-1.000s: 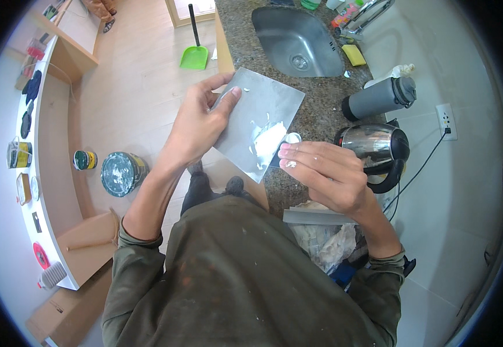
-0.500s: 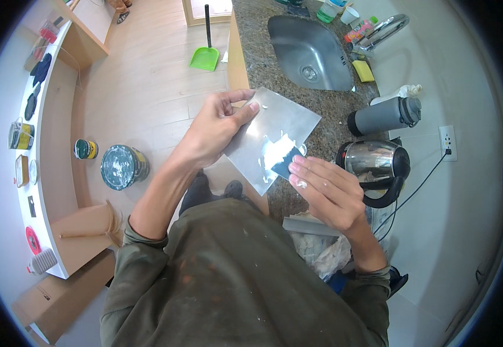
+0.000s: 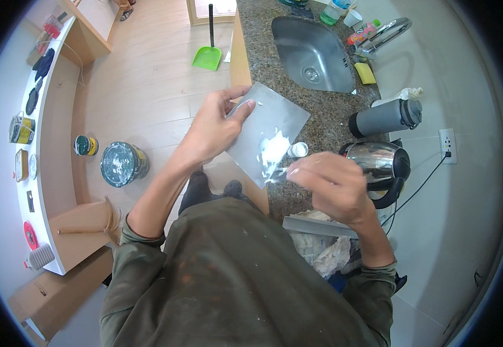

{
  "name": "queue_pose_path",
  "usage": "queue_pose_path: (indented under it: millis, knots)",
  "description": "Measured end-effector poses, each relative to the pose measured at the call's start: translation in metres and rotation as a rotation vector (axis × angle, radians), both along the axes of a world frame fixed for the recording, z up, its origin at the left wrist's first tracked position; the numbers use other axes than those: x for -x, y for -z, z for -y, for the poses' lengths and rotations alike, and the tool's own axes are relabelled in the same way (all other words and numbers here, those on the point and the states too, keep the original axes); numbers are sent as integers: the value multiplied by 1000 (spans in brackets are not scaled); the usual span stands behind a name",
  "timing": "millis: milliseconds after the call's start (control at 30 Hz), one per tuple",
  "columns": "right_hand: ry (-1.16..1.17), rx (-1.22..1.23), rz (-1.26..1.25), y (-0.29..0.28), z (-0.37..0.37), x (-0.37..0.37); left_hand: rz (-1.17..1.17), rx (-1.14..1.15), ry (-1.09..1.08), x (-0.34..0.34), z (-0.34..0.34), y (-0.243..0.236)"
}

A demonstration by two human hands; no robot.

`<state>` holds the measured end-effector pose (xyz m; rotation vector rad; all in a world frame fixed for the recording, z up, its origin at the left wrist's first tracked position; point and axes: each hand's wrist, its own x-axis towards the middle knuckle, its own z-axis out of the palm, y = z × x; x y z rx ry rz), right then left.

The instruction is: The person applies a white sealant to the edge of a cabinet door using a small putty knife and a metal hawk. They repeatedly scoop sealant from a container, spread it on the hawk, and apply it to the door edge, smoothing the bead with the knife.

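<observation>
My left hand [image 3: 217, 124] grips one corner of a thin, square grey sheet [image 3: 277, 113], thumb on top and fingers beneath. A patch of white paste [image 3: 274, 148] is smeared over the part nearest my right hand. In my right hand [image 3: 332, 182], blurred by motion and with fingers closed, is a small flat scraper [image 3: 276, 174]. It is tilted nearly edge-on at the sheet's near right edge, beside the paste; my fingers hide most of it. Just past that edge stands a small white-capped container [image 3: 299, 150] on the granite countertop [image 3: 326, 110].
An electric kettle [image 3: 373, 168] and a grey bottle [image 3: 381, 117] stand right of my right hand. Beyond are the sink [image 3: 306, 49], faucet [image 3: 390, 32] and yellow sponge [image 3: 365, 73]. On the floor are paint buckets [image 3: 121, 165] and a green dustpan [image 3: 207, 58]; a white shelf [image 3: 49, 144] runs along the left.
My right hand has turned and drawn the scraper toward the sheet's near edge, tilting it from flat to edge-on. The sheet has shifted slightly left, and the white-capped container now shows.
</observation>
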<state>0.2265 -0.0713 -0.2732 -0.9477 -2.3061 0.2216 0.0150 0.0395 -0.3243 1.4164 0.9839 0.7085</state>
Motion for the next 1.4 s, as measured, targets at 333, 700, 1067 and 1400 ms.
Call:
queue_pose_path:
  millis: [333, 700, 1067, 1400]
  knots:
    - [31, -151, 91, 8, 17, 4, -20, 50, -4, 11, 2, -13]
    - [11, -145, 13, -6, 7, 6, -45, -164, -11, 8, 6, -20]
    - [13, -150, 23, -13, -3, 2, -19, -185, -19, 4, 6, -20]
    - [-56, 0, 0, -5, -1, 7, -54, -148, -13, 7, 4, -14]
